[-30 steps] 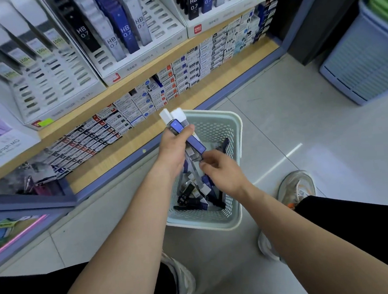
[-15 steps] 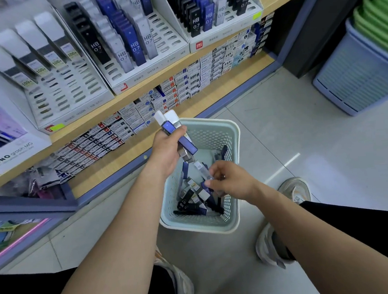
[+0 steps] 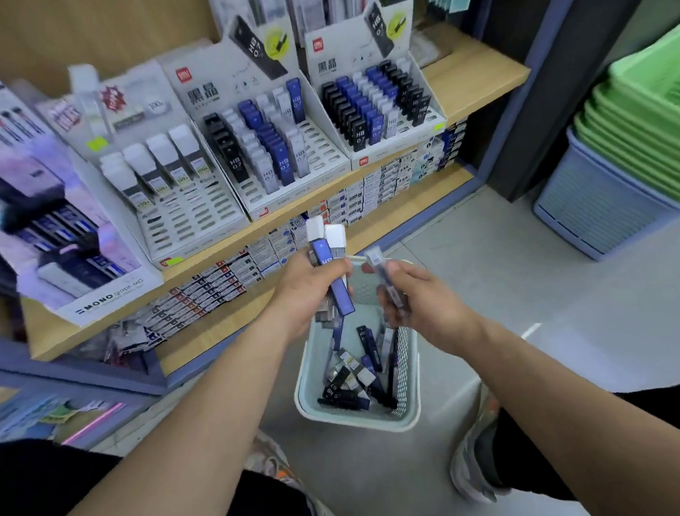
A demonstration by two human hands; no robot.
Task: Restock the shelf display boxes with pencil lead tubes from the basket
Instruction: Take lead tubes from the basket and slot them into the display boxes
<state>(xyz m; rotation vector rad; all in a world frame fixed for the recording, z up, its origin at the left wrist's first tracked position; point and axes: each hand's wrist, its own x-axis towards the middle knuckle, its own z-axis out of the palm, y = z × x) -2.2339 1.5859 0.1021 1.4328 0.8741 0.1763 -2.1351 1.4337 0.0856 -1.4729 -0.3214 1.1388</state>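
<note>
Your left hand [image 3: 308, 291] is curling around a bundle of lead tubes [image 3: 331, 274] over the basket [image 3: 359, 421]. Your right hand [image 3: 427, 308] is gripping a single tube [image 3: 385, 278] beside it, now lifted clear of the basket it was reaching into.

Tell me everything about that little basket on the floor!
The basket is pale mint-green plastic, rectangular, with a thick rim and walls full of small holes. It stands upright on the grey floor. A loose jumble of black, blue and grey lead tubes lies in its bottom. The left hand and right hand are above its far end, apparently not touching it.
</note>
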